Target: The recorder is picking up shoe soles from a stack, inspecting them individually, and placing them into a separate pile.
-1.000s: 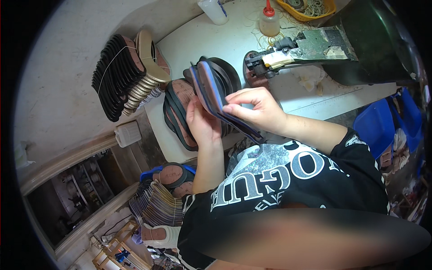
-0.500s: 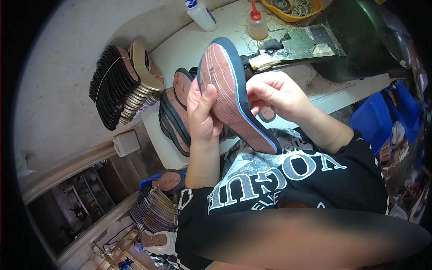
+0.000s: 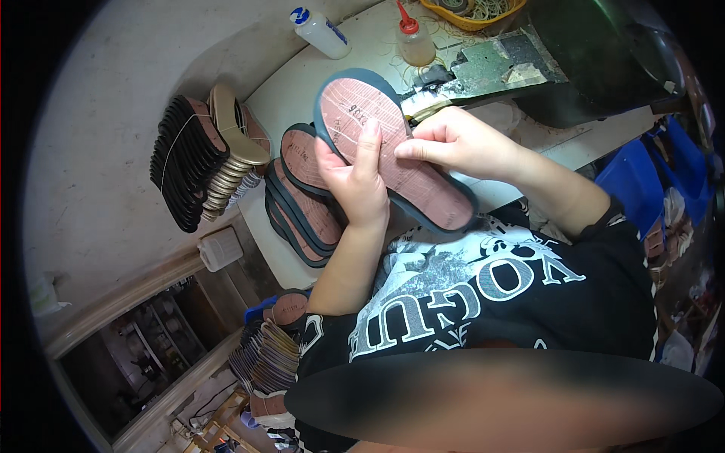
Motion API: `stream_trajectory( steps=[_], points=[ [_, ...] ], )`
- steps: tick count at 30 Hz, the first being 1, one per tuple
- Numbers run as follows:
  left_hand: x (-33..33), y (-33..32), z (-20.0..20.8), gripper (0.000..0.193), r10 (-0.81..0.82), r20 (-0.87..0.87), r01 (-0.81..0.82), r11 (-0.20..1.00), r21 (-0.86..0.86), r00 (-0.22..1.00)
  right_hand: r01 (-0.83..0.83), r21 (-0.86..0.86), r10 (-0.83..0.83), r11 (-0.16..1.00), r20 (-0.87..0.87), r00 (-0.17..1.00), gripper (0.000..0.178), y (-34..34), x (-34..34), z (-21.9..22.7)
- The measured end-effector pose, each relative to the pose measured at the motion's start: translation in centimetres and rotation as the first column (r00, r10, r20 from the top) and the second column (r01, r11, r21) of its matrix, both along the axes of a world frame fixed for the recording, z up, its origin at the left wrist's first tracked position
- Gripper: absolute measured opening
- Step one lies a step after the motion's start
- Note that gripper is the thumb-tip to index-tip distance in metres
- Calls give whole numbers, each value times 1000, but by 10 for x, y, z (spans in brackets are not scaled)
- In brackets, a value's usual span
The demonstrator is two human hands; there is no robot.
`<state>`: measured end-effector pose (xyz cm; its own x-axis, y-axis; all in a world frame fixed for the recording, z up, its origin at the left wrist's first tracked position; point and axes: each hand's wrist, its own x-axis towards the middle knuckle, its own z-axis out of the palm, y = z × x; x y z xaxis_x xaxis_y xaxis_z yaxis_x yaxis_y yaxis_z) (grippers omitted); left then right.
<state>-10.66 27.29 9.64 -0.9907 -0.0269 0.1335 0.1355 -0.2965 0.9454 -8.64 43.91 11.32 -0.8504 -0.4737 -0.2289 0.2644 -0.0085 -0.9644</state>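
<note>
A shoe insole (image 3: 423,185) with a pinkish-brown face, thin pale lines and a dark rim is held up at a slant in front of my chest. My left hand (image 3: 361,177) grips its left side, the thumb flat on the face and the fingers mostly hidden underneath. At the right edge, around the narrow middle, my right hand (image 3: 453,143) is closed in a pinch, its thumb tip resting on the face. Other dark-rimmed insoles (image 3: 306,208) lie stacked on the white table just left of my left hand.
Behind stand a white bottle with a blue cap (image 3: 321,34) and a red-tipped glue bottle (image 3: 415,44). A yellow basket (image 3: 476,21) holds rubber bands. A green machine (image 3: 604,60) occupies the right back. Tied insole bundles (image 3: 185,162) sit against the wall; a blue chair (image 3: 630,181) is at right.
The insole has rotated so its face lies flatter toward me, and its top has shifted slightly left. My right thumb has come from the edge onto the face.
</note>
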Motion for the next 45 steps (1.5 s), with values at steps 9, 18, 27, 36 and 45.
stream_trajectory(
  steps=[9, 18, 27, 36, 45],
  points=[
    [-26, 7, 5, 29, -16, 307, -1, 998, 57, 951, 21, -116, 4, 993, 209, 978, 60, 23, 6, -3],
    [-49, 26, -7, 33, -72, 305, 48, 995, 84, 950, 115, -290, 9, 950, 394, 919, 34, 30, 56, -3],
    [-72, 35, -9, 40, -53, 315, 68, 997, -37, 948, 321, -361, -154, 876, 421, 894, 37, 13, 59, -4],
    [-139, -4, -15, 63, -92, 344, 267, 820, -506, 934, 497, -450, -328, 742, 404, 854, 42, -23, 25, -5],
    [-158, 5, 49, 44, -906, -24, 135, 89, -987, 423, 540, -448, -361, 713, 425, 830, 38, -32, 8, -11]
  ],
)
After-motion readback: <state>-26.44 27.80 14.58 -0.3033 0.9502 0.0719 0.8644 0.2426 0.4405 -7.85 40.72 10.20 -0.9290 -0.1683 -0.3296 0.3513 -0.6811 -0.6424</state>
